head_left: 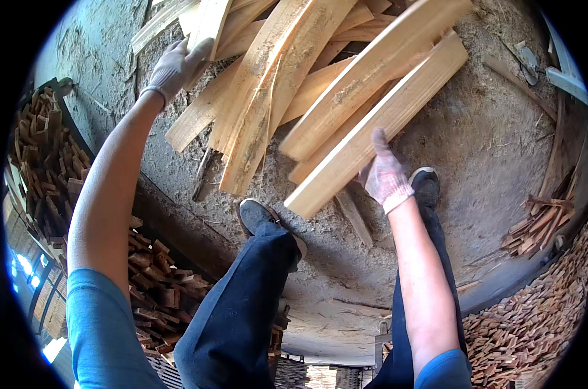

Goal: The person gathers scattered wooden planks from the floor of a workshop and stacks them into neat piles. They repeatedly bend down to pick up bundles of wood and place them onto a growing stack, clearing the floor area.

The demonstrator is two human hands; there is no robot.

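Plank [390, 115] against right hand [386, 177], board [209, 23] against left hand [168, 71] — fingers part-hidden, closure unclear.

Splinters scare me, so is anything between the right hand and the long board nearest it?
Just its pale glove. Nothing else visible stands between the right hand and the long board; the thumb overlaps the board's edge.

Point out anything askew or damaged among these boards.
The boards lie askew, crossing at different angles rather than stacked square. One wide board near the pile's middle has a ragged line along its length, possibly a split or rough edge.
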